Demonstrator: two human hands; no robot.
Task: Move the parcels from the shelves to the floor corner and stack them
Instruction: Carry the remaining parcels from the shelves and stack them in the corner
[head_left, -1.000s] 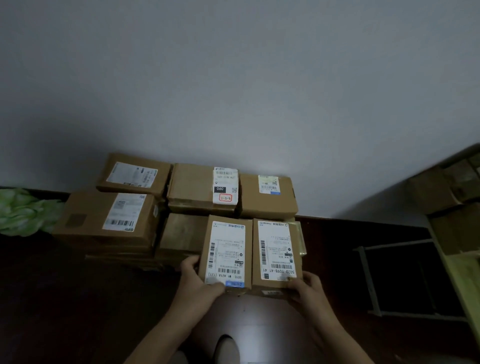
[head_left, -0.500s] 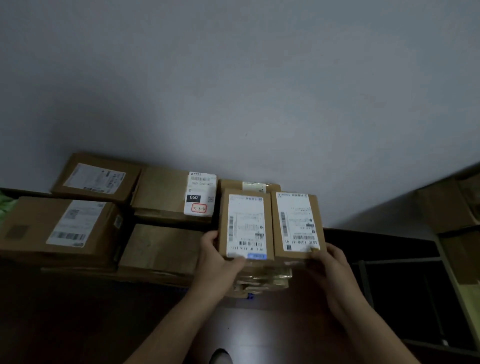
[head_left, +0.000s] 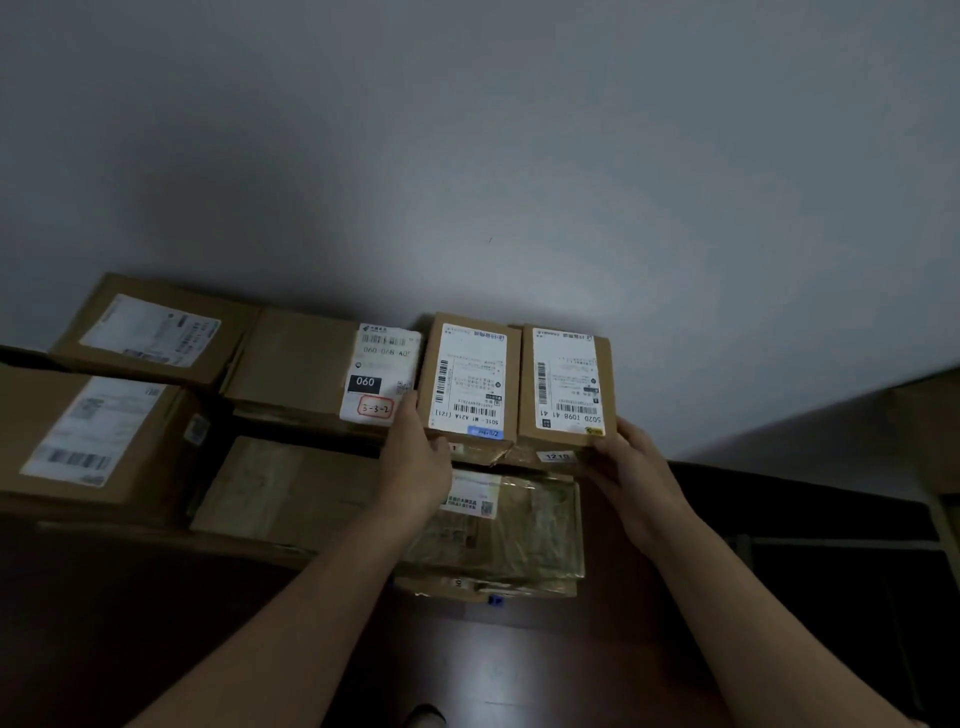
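Observation:
Two small brown parcels with white labels sit side by side on top of the back-right box of the stack against the wall: the left small parcel (head_left: 470, 382) and the right small parcel (head_left: 566, 387). My left hand (head_left: 415, 457) grips the left parcel's near left corner. My right hand (head_left: 631, 470) holds the near right corner of the right parcel. Below them lies a tape-wrapped parcel (head_left: 519, 525) on the floor stack.
More cardboard parcels fill the stack: a labelled "060" box (head_left: 311, 364), a far-left box (head_left: 156, 330), a large left box (head_left: 88, 431) and a plain box (head_left: 285, 493). Dark wooden floor (head_left: 493, 654) lies in front. A shelf frame (head_left: 841, 543) stands at right.
Both hands carried the two small parcels up and forward from in front of the stack onto the back-right box by the wall. The camera came closer.

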